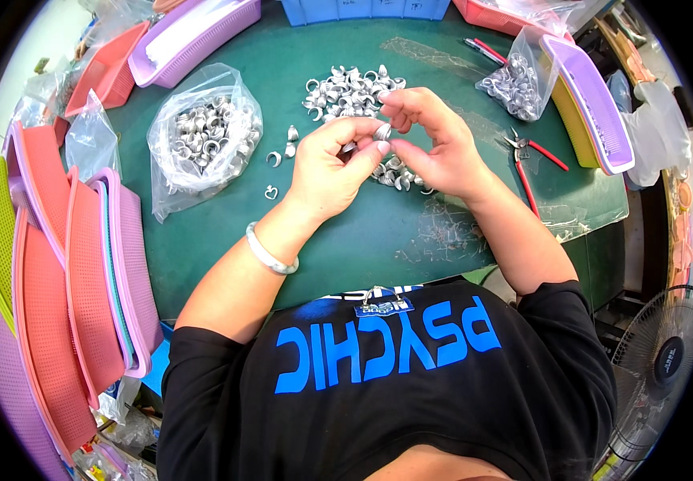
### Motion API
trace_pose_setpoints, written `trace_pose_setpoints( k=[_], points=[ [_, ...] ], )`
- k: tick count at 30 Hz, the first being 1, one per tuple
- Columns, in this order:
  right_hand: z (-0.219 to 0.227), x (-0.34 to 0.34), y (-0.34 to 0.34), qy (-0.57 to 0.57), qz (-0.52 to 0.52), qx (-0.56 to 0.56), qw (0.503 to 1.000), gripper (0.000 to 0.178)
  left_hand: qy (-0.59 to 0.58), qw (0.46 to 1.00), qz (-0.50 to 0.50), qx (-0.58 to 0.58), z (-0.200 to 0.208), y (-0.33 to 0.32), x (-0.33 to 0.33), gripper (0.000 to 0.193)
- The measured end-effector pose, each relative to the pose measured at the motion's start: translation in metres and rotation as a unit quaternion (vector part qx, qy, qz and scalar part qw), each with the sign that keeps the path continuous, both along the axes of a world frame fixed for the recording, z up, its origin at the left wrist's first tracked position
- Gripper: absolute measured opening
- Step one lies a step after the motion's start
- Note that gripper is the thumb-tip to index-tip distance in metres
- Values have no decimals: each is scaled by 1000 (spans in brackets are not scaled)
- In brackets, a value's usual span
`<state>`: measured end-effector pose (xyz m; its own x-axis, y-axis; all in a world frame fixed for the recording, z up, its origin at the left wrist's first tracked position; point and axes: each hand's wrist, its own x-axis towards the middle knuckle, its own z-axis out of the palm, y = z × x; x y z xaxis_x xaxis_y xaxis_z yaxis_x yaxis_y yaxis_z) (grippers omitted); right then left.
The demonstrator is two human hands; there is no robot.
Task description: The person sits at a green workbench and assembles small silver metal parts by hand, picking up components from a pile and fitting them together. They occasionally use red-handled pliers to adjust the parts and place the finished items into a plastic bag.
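Observation:
My left hand (329,167) is closed, with thumb and index finger pinching a silver ridged ring (382,131). My right hand (446,148) is beside it, thumb and fingers apart, the thumb tip close to the ring; whether it touches cannot be made out. Just beyond both hands lies a heap of similar silver rings (346,90), and more rings (398,175) show beneath my fingers. To the left of my left hand are a few single pieces: an open ring (273,159) and a heart-shaped ring (271,192). A pale bangle (268,250) circles my left wrist.
A clear bag of rings (206,136) stands open at left; another bag (515,88) lies far right. Red-handled pliers (529,160) rest right of my forearm. Plastic baskets (90,289) stack along the left edge of the green table (362,216). A fan (659,369) stands lower right.

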<state>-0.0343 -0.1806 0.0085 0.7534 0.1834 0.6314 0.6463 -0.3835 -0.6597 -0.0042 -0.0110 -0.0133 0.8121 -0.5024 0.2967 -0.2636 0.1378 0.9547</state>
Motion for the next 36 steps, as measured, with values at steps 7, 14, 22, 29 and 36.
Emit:
trace_pose_setpoints(
  k=[7, 14, 22, 29, 36],
  points=[
    [2, 1, -5, 25, -14, -18, 999, 36, 286, 948, -76, -115, 10, 3, 4, 17],
    [1, 5, -20, 74, -33, -90, 993, 16, 335, 923, -109, -156, 10, 5, 8, 21],
    [10, 1, -37, 138, 93, -242, 956, 19, 369, 899, -125, -200, 6, 8, 15, 22],
    [3, 0, -31, 152, 77, -267, 949, 18, 343, 923, -109, -136, 4, 10, 14, 18],
    [3, 0, -31, 158, 70, -282, 944, 16, 338, 931, -78, -117, 7, 8, 12, 15]
  ],
)
